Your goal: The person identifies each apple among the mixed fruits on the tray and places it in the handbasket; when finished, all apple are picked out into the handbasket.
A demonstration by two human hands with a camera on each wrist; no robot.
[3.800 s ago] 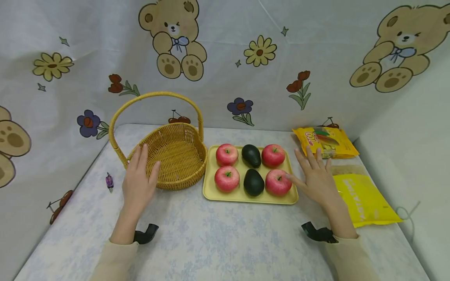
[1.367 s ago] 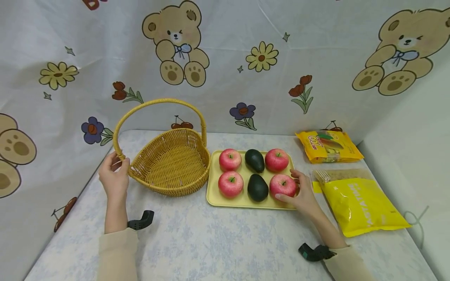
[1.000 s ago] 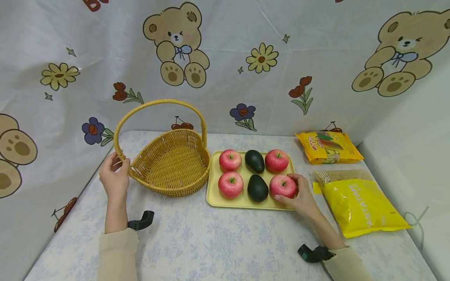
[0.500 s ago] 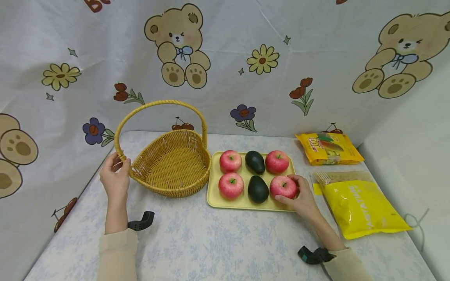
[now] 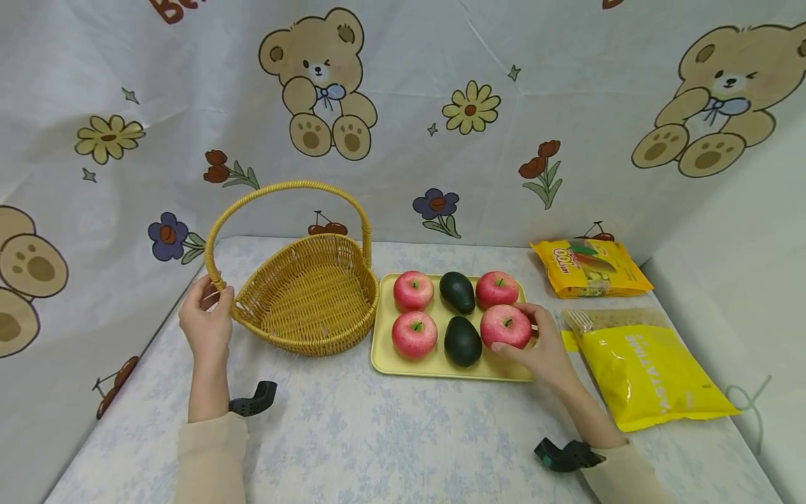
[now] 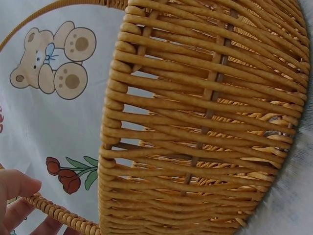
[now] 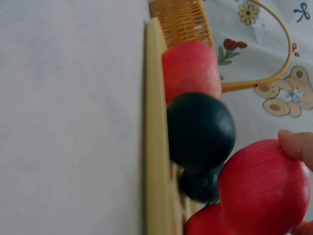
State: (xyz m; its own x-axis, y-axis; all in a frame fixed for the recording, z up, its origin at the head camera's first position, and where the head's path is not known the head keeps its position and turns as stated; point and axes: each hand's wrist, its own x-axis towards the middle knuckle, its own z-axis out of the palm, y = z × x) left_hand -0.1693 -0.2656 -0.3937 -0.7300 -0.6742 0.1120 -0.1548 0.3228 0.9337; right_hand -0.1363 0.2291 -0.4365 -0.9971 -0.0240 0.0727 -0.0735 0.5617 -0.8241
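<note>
My left hand (image 5: 206,320) grips the lower left end of the handle on a yellow wicker basket (image 5: 315,343); thumb and fingers wrap that handle in the left wrist view. Nothing lies in the basket. My right hand (image 5: 546,350) holds a red apple (image 5: 506,326) between thumb and fingers, raised over the front right of a pale yellow tray (image 5: 441,369). In the right wrist view the held apple (image 7: 264,188) hangs above the tray's rim. Still on the tray are an apple (image 5: 414,334), two more apples behind, a dark green avocado (image 5: 462,341) and another avocado (image 5: 457,292).
A yellow packet with a mango picture (image 5: 592,267) lies at the back right. In front of it is a bright yellow bag (image 5: 655,374) with a clear top. A printed cloth with bears hangs behind the table (image 5: 378,441).
Both hands came from hovering open: the left took the basket's handle and shifted the basket slightly, the right closed round the front right apple. Since half a second ago that apple has risen.
</note>
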